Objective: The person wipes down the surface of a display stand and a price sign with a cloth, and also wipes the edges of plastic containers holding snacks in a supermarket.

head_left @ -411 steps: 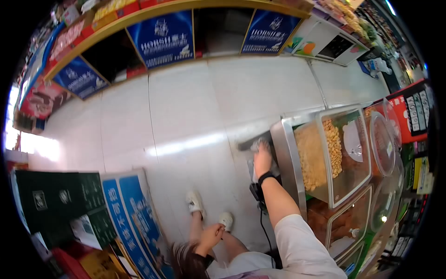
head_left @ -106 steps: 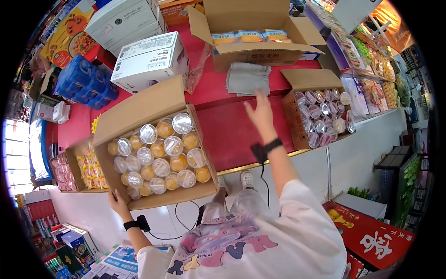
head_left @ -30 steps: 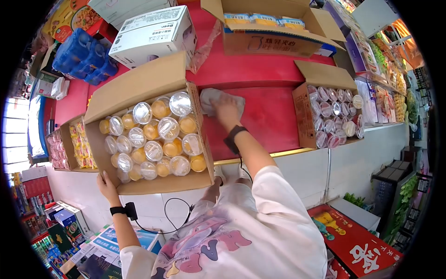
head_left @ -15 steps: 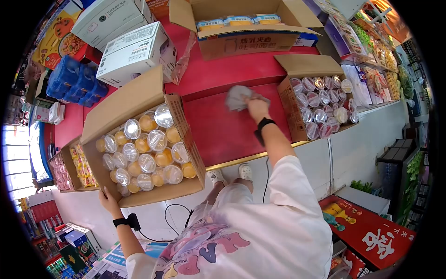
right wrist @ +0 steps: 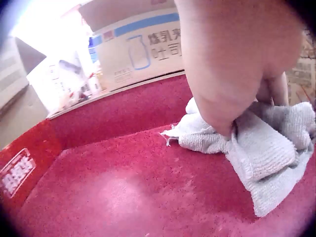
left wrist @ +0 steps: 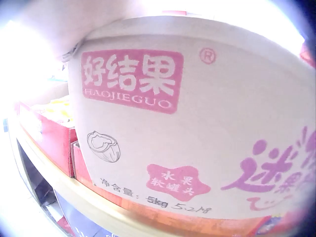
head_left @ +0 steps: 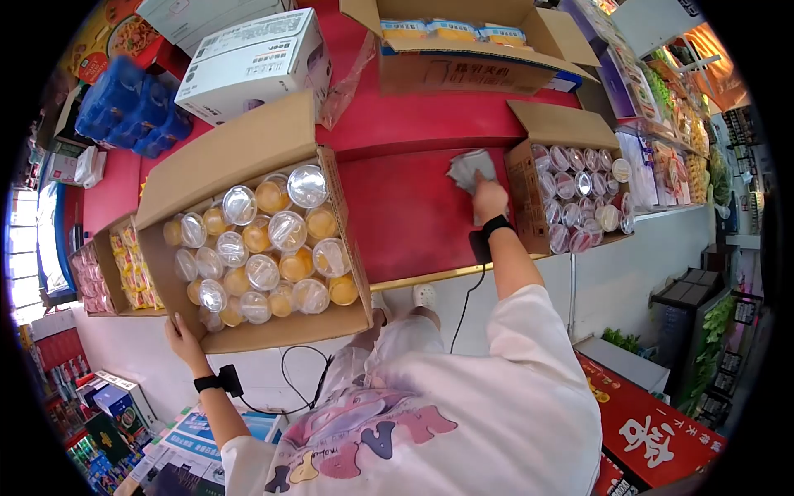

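The right hand (head_left: pixel 490 198) pinches a bunched gray cloth (head_left: pixel 471 168) and presses it on the red tabletop (head_left: pixel 405 215). The cloth lies under the fingers and pokes out in front of them, near the far right corner of this low part. A small cardboard box (head_left: pixel 524 194) full of little lidded cups (head_left: pixel 583 186) stands just right of that hand and blocks that side. Ahead of the hand, a red step (head_left: pixel 413 149) goes up, and past it sits an open bread box (head_left: pixel 463 76).

The left hand (head_left: pixel 184 339) holds the near left corner of a big cardboard box (head_left: pixel 281 337). Orange fruit cups (head_left: pixel 263 270) fill it, and it stands between the two hands. Beyond the left hand are yellow packs (head_left: pixel 136 269), and farther off, a white carton (head_left: pixel 252 70).
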Demonstrator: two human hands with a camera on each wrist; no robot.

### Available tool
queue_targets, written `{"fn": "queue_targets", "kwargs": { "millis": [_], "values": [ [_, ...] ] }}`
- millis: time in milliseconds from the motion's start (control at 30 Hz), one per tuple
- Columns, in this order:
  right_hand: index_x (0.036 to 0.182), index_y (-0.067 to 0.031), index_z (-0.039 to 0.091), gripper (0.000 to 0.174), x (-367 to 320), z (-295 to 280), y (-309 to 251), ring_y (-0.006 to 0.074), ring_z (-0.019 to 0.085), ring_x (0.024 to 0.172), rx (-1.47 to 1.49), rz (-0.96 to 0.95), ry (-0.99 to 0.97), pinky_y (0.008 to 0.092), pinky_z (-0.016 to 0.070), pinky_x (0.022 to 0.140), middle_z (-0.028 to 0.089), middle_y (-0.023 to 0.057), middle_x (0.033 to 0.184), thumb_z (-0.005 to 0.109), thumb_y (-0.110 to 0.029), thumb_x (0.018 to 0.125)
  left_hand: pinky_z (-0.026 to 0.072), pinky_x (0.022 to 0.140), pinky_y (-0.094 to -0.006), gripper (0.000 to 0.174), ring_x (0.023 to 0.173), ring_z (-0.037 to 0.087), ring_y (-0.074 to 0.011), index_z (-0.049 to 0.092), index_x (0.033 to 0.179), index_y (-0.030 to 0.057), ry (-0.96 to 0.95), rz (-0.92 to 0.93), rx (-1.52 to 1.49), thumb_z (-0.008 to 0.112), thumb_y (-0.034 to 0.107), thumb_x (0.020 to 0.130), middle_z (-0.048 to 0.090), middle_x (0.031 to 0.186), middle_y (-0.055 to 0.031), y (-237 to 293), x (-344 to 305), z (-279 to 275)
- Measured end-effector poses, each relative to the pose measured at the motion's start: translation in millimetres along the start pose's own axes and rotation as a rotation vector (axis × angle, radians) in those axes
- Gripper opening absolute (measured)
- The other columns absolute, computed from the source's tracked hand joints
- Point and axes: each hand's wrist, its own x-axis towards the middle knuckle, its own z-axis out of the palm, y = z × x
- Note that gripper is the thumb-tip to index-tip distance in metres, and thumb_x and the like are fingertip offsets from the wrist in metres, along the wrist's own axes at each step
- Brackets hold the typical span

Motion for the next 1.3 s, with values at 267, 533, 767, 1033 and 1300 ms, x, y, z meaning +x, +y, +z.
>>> {"fn": "queue_targets", "kwargs": {
  "millis": [267, 533, 767, 1033, 1300],
  "values": [
    [0.136, -0.0204, 0.054, 0.047, -129.5, 20.3, -137.7, 0.0374, 0.068, 0.088, 0.076, -0.732, 0.040, 0.0437, 0.0564, 0.065, 0.057, 0.0308, 0.128, 0.049, -0.017, 0.089, 0.0443, 0.073, -0.0350, 0.028, 0.076, 0.051, -0.0239, 0.059, 0.095, -0.0036, 0.015, 0.003, -0.029, 0.056, 0.023, 0.100, 0.058, 0.084, -0.0134, -3.7, 2.1, 3.5],
    [0.141, -0.0324, 0.050, 0.050, -148.9, -22.4, -110.8, 0.0385, 0.060, 0.116, -0.011, -0.720, -0.215, 0.0499, 0.0538, 0.086, 0.042, 0.0255, 0.147, 0.052, -0.025, 0.091, 0.0463, 0.077, -0.0351, 0.029, 0.082, 0.057, -0.0252, 0.062, 0.101, -0.0042, 0.019, 0.019, -0.015, 0.056, 0.024, 0.100, 0.063, 0.092, -0.0146, -6.5, 1.6, 3.1],
    [0.143, -0.0250, 0.048, 0.051, -99.6, 7.1, 30.2, 0.0311, 0.071, 0.074, -0.031, 0.149, -0.032, 0.0436, 0.0567, 0.061, 0.070, 0.0133, 0.085, 0.047, -0.013, 0.094, 0.0466, 0.078, -0.0359, 0.031, 0.083, 0.057, -0.0256, 0.063, 0.104, -0.0053, 0.014, 0.010, -0.050, 0.056, 0.025, 0.100, 0.064, 0.092, -0.0157, -1.9, 2.0, 3.8],
    [0.129, -0.0066, 0.055, 0.037, -81.6, -15.3, -83.2, 0.0273, 0.071, 0.075, 0.008, -0.032, -0.001, 0.0427, 0.0548, 0.062, 0.072, 0.0131, 0.086, 0.045, -0.013, 0.094, 0.0468, 0.078, -0.0367, 0.032, 0.083, 0.058, -0.0259, 0.063, 0.105, -0.0055, -0.012, -0.035, -0.019, 0.057, 0.025, 0.100, 0.064, 0.093, -0.0171, -8.3, 4.5, 3.2],
    [0.141, -0.0248, 0.049, 0.047, -121.7, -2.4, -169.5, 0.0359, 0.066, 0.101, -0.038, -0.637, -0.065, 0.0448, 0.0562, 0.076, 0.052, 0.0288, 0.134, 0.047, -0.019, 0.094, 0.0469, 0.081, -0.0370, 0.036, 0.089, 0.058, -0.0286, 0.063, 0.110, -0.0058, -0.040, -0.048, -0.038, 0.058, 0.028, 0.099, 0.064, 0.100, -0.0190, -20.1, 3.2, 6.6]
  ]
}}
